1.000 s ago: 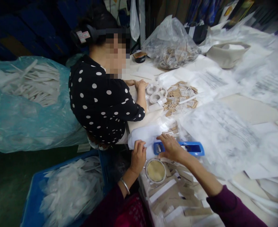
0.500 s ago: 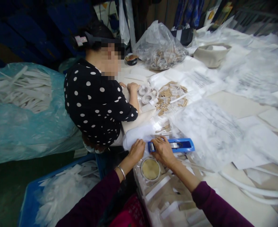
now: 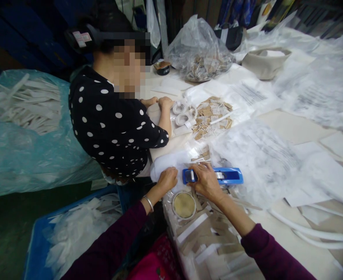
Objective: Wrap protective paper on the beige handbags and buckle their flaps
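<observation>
My right hand [image 3: 208,181] is closed over a blue tape dispenser [image 3: 231,175], which lies across the table with its metal part showing left of my fingers. My left hand [image 3: 168,179] is just left of the dispenser, a small gap from its end. Its fingers are curled together, and whatever may be between them cannot be made out. Below the dispenser sits a round, pale-rimmed thing with a yellowish middle [image 3: 184,205]. White cloth or sheeting [image 3: 168,161] is bunched behind my left hand.
A co-worker in a dotted top [image 3: 113,124] sits at the left, hands near white coiled strips [image 3: 183,112]. Brown tags [image 3: 213,112] lie beyond the dispenser, and a clear bag [image 3: 199,50] stands behind. A blue bin [image 3: 34,241] and a teal sack [image 3: 28,155] are left.
My left hand has drawn slightly away from the dispenser's left end. My right hand stays on the dispenser, shifted a little right. The view has moved slightly.
</observation>
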Demonstrator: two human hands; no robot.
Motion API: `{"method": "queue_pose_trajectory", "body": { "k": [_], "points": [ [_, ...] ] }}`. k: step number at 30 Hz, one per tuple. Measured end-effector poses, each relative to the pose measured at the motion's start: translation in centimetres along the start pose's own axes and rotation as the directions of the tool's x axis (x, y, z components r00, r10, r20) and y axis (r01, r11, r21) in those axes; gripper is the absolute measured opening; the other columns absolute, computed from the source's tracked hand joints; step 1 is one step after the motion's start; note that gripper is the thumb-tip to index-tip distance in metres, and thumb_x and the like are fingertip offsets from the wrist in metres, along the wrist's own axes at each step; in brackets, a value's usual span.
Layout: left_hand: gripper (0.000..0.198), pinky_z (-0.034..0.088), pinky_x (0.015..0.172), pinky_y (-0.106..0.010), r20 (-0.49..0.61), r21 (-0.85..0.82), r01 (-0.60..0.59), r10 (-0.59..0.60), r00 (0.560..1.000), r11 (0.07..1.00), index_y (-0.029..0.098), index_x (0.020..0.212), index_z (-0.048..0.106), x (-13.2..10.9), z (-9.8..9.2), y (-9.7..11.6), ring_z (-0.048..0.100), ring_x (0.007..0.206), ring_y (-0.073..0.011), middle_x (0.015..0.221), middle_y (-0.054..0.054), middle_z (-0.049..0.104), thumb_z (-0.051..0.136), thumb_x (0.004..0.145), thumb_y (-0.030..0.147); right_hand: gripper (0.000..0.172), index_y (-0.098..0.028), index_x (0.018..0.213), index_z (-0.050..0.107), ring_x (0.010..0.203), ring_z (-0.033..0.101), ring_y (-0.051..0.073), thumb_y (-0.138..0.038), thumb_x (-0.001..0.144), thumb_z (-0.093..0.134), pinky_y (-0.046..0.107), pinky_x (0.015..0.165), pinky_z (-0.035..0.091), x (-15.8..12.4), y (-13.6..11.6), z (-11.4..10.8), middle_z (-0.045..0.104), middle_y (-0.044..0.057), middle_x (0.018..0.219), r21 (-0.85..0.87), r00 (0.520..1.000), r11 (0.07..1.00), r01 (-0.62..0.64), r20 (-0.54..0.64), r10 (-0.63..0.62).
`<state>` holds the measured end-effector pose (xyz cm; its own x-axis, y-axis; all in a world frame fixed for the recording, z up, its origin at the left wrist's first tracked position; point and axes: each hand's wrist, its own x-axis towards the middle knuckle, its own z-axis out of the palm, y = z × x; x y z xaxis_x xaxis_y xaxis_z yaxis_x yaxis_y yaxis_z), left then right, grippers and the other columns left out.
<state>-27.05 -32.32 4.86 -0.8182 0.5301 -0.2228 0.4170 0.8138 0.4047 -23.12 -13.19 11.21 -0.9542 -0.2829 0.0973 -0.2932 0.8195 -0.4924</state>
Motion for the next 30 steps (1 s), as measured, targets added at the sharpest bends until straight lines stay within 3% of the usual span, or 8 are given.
{"method": "queue_pose_trajectory", "body": {
  "k": [9,16,23,26,30],
  "points": [
    [0.013,0.037,0.060,-0.023,-0.054,-0.324,0.073,-0.095,0.994,0.943,0.016,0.057,0.053,0.6,0.0,-2.3,0.049,0.062,-0.0115,0.064,0.001,0.054,0.051,0.058,0.003,0.032,-0.020,0.098,0.059,0.094,0.059,0.024,-0.032,0.070,0.068,0.040,0.096,0.032,-0.2,0.1,-0.2,0.068,0.007,0.096,0.021,1.000,1.000,-0.004,-0.021,0.005],
    [0.009,0.038,0.058,-0.021,0.021,-0.574,0.218,-0.252,0.967,0.789,0.013,0.060,0.060,1.4,0.4,-3.1,0.053,0.062,-0.0110,0.061,0.002,0.060,0.052,0.060,0.007,0.038,-0.020,0.101,0.059,0.096,0.059,0.023,-0.032,0.067,0.072,0.040,0.099,0.029,-0.8,0.2,0.8,0.067,0.006,0.096,0.011,1.000,1.000,0.008,0.019,-0.008],
    [0.003,0.034,0.055,-0.021,0.085,-0.692,0.215,-0.218,0.972,0.689,0.013,0.056,0.057,1.4,-0.7,-3.5,0.046,0.056,-0.0094,0.054,0.004,0.053,0.054,0.057,0.012,0.034,-0.020,0.097,0.059,0.096,0.058,0.024,-0.030,0.067,0.072,0.040,0.099,0.030,-0.7,-0.2,2.0,0.067,0.006,0.092,-0.026,0.997,1.000,0.012,0.074,-0.010],
    [0.004,0.037,0.054,-0.021,0.147,-0.818,0.248,-0.228,0.963,0.520,0.013,0.059,0.058,1.2,-1.8,-3.7,0.049,0.055,-0.0103,0.054,0.004,0.053,0.060,0.056,0.016,0.035,-0.020,0.095,0.058,0.097,0.057,0.025,-0.030,0.065,0.073,0.041,0.100,0.029,-0.5,-0.4,2.1,0.067,0.006,0.093,-0.032,0.996,0.999,0.012,0.092,-0.009],
    [0.021,0.047,0.063,-0.028,0.211,-0.967,0.232,-0.182,0.960,0.107,0.012,0.076,0.064,0.4,-3.9,-3.3,0.059,0.063,-0.0164,0.065,-0.002,0.063,0.069,0.060,0.026,0.037,-0.018,0.096,0.059,0.098,0.058,0.026,-0.026,0.063,0.075,0.044,0.103,0.028,0.0,-0.6,1.9,0.067,0.008,0.095,-0.017,0.991,1.000,-0.007,0.132,0.009]
  ]
}}
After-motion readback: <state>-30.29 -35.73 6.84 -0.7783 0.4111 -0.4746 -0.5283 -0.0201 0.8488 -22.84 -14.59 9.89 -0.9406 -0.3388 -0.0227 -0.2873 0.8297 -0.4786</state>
